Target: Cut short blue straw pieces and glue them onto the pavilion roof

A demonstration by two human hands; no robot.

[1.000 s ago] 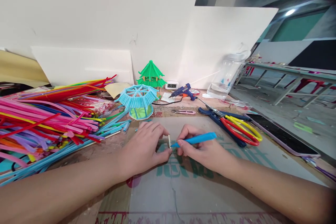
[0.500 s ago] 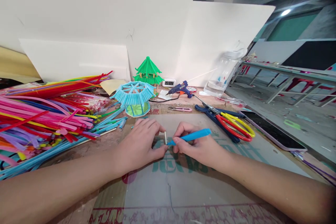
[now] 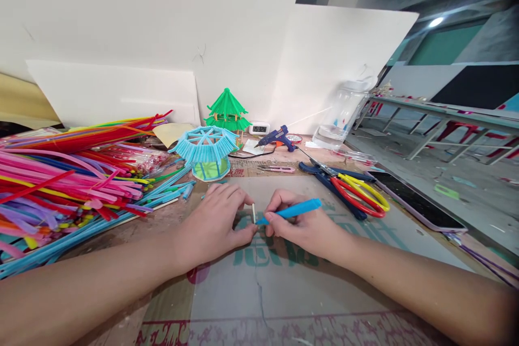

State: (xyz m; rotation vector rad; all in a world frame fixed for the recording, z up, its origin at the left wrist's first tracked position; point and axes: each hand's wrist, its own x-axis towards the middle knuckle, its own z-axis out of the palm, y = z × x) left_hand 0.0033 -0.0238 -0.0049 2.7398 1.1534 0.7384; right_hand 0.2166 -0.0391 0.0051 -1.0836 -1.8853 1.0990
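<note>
Between the thumb and forefinger of my left hand [image 3: 221, 221] is a short pale stick [image 3: 254, 213], held nearly upright just above the board. My right hand [image 3: 298, 221] is closed round a blue marker pen [image 3: 295, 209], its tip at the lower part of the stick. Under both hands lies a clear-covered cardboard sheet [image 3: 227, 303] with green and red print. Beyond my left hand stands a small model pavilion [image 3: 205, 151] with light blue ribbed eaves and green-panelled walls. Behind it rises a green tiered model roof [image 3: 227, 108].
Bundles of coloured pipe cleaners [image 3: 73, 184] fill the left side. Across the back are a digital clock [image 3: 259, 128], a blue glue gun [image 3: 278, 138] and a clear water bottle [image 3: 340, 113]. Pliers [image 3: 332, 189], red-and-yellow-handled scissors [image 3: 360, 194], a pink cutter [image 3: 278, 168] and a phone [image 3: 413, 200] lie to the right.
The whole view has shifted slightly to the left. Both hands keep the same grip, with the pen tip still at the stick.
</note>
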